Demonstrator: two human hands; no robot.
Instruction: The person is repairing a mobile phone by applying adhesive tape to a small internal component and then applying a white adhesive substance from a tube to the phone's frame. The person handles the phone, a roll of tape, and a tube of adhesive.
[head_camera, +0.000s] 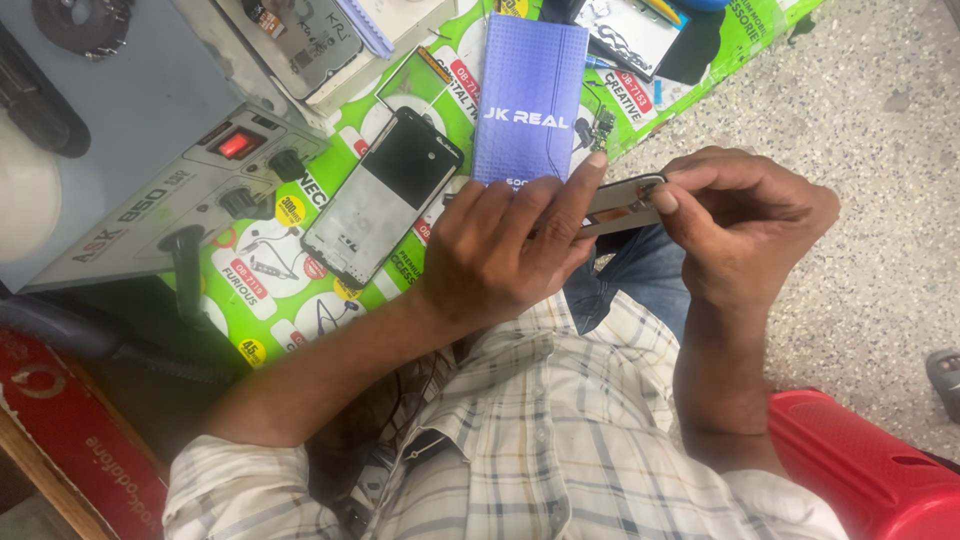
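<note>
Both hands are closing on one phone part (622, 205), a thin grey frame or back panel held in the air above the person's lap, off the bench's near edge. The left hand (505, 250) is gripping it from the near side, fingers wrapped under and the forefinger stretched along its top edge. The right hand (745, 225) is pinching the far end, thumb pressing on the rim. Whether a tool is lying between those fingers I cannot tell.

By my judgement the step in hand is working at the part's edge, prying or pressing along the seam. Such work is calling for a steady left grip and small, careful pressure from the right thumb, since the panel looks thin and may flex.

Outward, a dismantled phone (382, 195) is lying on the green sheet (300, 320) covering the bench, left of the hands. A blue box (528, 95) is standing just beyond them. A grey machine (190, 170) with a red switch is sitting at the bench's left edge.
</note>
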